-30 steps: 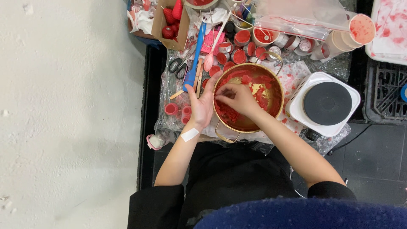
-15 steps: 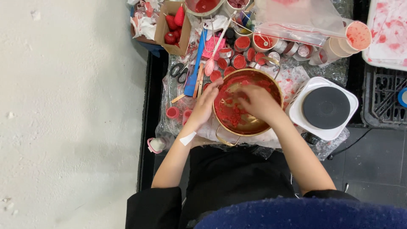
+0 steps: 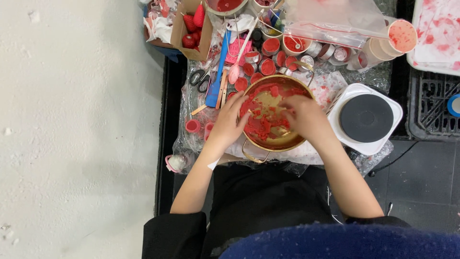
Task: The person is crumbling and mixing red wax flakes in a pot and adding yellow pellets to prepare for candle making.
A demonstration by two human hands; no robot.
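Note:
A gold metal pot holds several chunks of red wax on its bare bottom. My left hand grips the pot's left rim, fingers curled over the edge. Over the right half of the pot, my right hand reaches down inside with bent fingers among the wax; whether it holds a piece is hidden.
A white electric hotplate stands right of the pot. Behind it lie small tins of red wax, scissors, a blue spatula, a cardboard box of red candles and a plastic bag. White floor lies left.
My right hand has shifted from the pot's middle toward its right side. The view has moved slightly, bringing the pot lower in frame. The left hand stays on the rim.

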